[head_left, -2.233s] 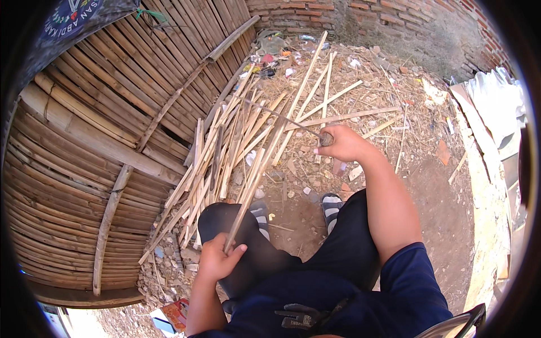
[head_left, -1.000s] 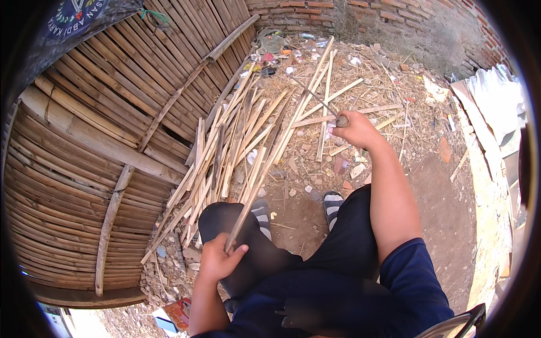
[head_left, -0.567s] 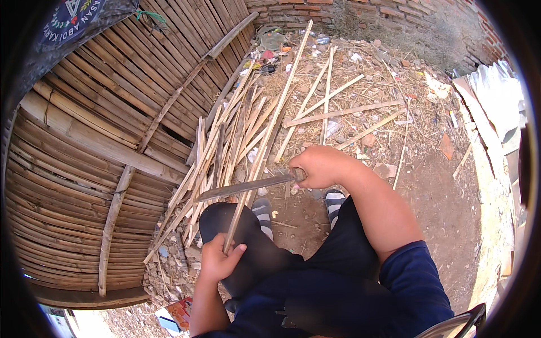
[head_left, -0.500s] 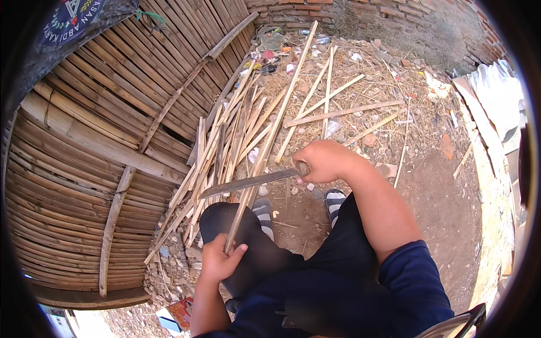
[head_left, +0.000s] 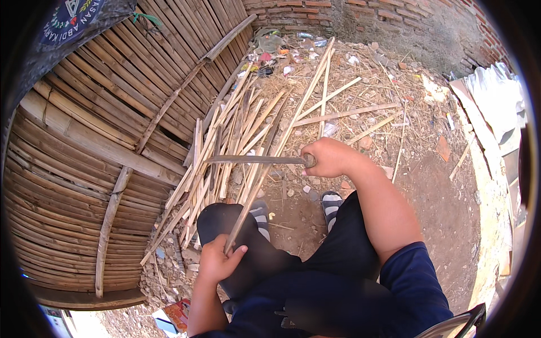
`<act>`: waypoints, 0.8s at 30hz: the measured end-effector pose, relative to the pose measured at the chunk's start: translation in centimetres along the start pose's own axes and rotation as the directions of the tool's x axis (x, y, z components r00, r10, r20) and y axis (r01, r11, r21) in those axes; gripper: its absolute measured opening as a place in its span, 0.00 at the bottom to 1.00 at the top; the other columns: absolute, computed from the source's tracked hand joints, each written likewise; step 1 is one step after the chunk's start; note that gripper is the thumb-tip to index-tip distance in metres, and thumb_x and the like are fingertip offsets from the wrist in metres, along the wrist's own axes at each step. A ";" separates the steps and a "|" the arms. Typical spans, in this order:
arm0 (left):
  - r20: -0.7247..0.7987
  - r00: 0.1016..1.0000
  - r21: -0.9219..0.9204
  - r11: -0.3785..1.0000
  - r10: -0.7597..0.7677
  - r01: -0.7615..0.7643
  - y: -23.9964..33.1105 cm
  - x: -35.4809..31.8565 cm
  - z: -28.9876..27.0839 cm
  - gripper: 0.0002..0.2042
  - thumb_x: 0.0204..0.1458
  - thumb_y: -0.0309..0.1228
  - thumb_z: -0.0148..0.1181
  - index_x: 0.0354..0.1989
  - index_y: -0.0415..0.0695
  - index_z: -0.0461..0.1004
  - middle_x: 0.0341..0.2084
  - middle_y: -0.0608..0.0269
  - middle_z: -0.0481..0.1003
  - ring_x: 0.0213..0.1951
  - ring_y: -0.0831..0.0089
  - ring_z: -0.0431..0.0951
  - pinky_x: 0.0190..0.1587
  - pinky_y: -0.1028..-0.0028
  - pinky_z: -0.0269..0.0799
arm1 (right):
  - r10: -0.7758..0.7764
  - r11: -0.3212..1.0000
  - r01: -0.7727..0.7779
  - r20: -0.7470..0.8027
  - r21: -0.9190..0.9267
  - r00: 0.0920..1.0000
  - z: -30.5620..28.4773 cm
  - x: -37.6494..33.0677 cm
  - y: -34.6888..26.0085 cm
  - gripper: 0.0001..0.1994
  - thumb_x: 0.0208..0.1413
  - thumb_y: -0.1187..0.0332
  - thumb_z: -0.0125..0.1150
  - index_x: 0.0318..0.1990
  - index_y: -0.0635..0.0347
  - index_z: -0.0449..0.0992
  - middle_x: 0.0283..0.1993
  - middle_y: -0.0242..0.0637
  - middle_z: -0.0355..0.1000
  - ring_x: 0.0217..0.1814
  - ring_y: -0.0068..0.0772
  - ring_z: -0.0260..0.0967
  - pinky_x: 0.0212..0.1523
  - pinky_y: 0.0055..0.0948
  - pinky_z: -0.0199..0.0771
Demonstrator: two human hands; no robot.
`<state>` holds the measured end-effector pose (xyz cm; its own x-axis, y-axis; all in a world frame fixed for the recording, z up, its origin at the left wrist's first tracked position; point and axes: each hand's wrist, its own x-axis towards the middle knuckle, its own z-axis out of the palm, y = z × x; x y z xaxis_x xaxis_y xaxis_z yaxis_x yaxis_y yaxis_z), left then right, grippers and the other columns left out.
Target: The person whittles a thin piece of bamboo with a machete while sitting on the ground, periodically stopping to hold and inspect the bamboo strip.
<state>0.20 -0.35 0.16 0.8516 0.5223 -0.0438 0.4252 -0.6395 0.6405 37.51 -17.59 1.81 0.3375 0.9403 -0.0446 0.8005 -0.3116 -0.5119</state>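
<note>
My left hand (head_left: 218, 260) is closed around the near end of a long bamboo strip (head_left: 243, 218), beside my left knee. The strip slants away over my left foot toward the rubble. Fingers wrapped round its handle, my right hand (head_left: 329, 158) holds a machete (head_left: 248, 160) in front of my feet. Its dark blade lies nearly level, pointing left, and crosses the strip. Whether the edge touches the strip I cannot tell. Beyond the blade, a pale length and a darker length run close together, so the strip's far end is unclear.
Loose bamboo strips (head_left: 205, 163) are heaped on my left against a bamboo-slat wall (head_left: 73, 163). More strips (head_left: 349, 111) lie scattered over rubble and litter ahead. A brick wall (head_left: 389, 25) stands at the back. White sheeting (head_left: 493, 93) is at the right.
The machete has turned from slanting down-left to nearly level, and its blade is farther up the strip. The strip's far part now leans more to the right. My left hand has barely moved.
</note>
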 end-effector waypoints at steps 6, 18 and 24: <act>-0.040 0.999 0.003 1.000 0.009 -0.008 -0.2 -0.5 -0.3 0.16 0.52 0.38 0.75 0.30 0.40 0.75 0.14 0.63 0.71 0.17 0.67 0.74 0.24 0.69 0.70 | -0.125 0.992 0.127 0.114 -0.009 0.986 0.1 1.0 -2.8 0.21 0.52 0.53 0.75 0.45 0.59 0.81 0.35 0.49 0.80 0.41 0.54 0.79 0.45 0.47 0.77; -0.010 1.000 -0.034 0.999 0.006 -0.006 -0.2 0.0 0.0 0.16 0.51 0.38 0.76 0.31 0.40 0.76 0.14 0.63 0.72 0.18 0.69 0.75 0.25 0.69 0.71 | 0.142 0.985 -0.122 -0.173 0.120 0.975 -0.8 0.4 3.7 0.28 0.52 0.52 0.75 0.54 0.61 0.79 0.41 0.54 0.81 0.45 0.54 0.80 0.49 0.44 0.77; -0.009 1.000 -0.028 1.000 -0.011 0.011 -0.3 -0.1 -0.4 0.15 0.51 0.37 0.76 0.32 0.40 0.76 0.14 0.63 0.72 0.18 0.70 0.74 0.25 0.70 0.71 | -0.122 0.991 0.128 0.158 -0.027 0.980 1.0 0.6 -3.1 0.24 0.51 0.52 0.74 0.49 0.58 0.80 0.38 0.52 0.80 0.45 0.58 0.78 0.47 0.50 0.77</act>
<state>-0.15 -0.01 0.31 0.8440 0.5345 -0.0443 0.4259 -0.6178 0.6610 34.74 -15.94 2.50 0.1547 0.9811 -0.1164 0.8501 -0.1922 -0.4904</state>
